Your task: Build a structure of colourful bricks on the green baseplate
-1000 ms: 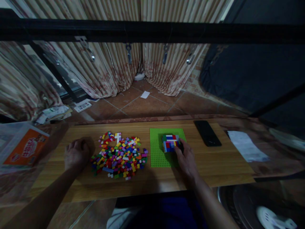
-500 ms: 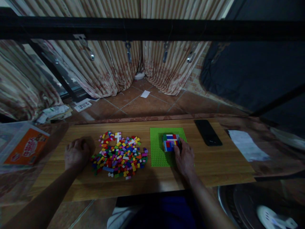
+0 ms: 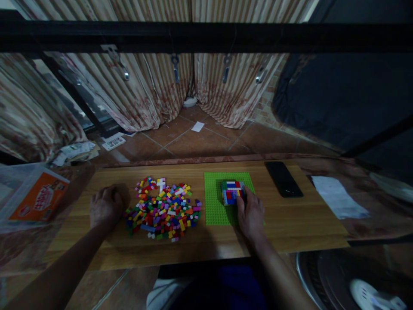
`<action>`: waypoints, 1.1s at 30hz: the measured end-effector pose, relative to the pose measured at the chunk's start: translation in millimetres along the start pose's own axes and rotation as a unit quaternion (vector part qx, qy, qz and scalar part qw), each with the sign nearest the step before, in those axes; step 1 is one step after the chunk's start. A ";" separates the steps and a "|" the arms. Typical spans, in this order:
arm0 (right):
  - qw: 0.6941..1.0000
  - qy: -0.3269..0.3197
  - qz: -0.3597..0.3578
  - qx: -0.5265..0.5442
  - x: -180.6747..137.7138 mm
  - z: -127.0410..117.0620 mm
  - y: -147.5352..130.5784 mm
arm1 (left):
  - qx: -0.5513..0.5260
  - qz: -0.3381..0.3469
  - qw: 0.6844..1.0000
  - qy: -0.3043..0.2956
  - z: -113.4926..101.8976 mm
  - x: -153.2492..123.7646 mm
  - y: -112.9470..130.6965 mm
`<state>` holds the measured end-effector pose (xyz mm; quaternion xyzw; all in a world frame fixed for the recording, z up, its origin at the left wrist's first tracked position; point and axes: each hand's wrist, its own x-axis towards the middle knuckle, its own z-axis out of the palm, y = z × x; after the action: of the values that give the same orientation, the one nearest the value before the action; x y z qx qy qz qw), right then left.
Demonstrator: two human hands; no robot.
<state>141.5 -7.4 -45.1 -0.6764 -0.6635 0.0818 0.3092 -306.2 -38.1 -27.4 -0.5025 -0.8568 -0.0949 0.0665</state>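
My right hand (image 3: 251,213) is at the right side of a small block built of toy bricks (image 3: 231,193), in blue, red, white, green and other colours. The thumb lies on its top and the fingers curl along its right edge. Beneath the block is a light green studded baseplate (image 3: 213,213). My left hand (image 3: 106,206) rests on the table with its fingers curled in, and nothing shows in it. Just right of that hand spreads a loose pile of small toy bricks (image 3: 166,211) in many colours.
The wooden table (image 3: 193,252) carries a black phone (image 3: 284,179) at its right. A white sheet (image 3: 338,197) lies beyond the right edge. To the left stands a clear plastic box (image 3: 24,172) with an orange label. A dark bar (image 3: 206,38) crosses above.
The view has shifted slightly. Both hands and the brick block keep nearly the same places on the table.
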 end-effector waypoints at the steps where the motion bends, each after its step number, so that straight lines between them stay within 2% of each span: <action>1: 1.000 0.002 -0.002 -0.001 -0.3 0.3 0.2 | -0.001 -0.001 1.000 -0.001 0.5 0.1 -0.3; 18: 1.000 0.022 -0.020 -0.005 -0.9 3.4 4.2 | -0.022 0.005 1.000 0.005 -3.9 -1.2 3.3; 24: 0.999 0.015 -0.025 0.026 -1.7 -0.9 4.1 | -0.058 0.023 0.998 0.030 -0.2 -1.9 0.1; 27: 0.999 0.004 -0.032 0.043 -2.3 -2.6 3.4 | -0.068 0.012 0.997 0.038 3.3 -2.2 -1.9; 33: 0.999 0.002 -0.017 0.043 -2.7 -2.0 2.7 | -0.057 0.013 0.997 0.044 6.2 -3.1 -3.4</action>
<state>144.6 -10.5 -45.8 -0.6511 -0.6702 0.1033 0.3409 -307.8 -41.0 -34.5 -0.5119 -0.8396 -0.1647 0.0768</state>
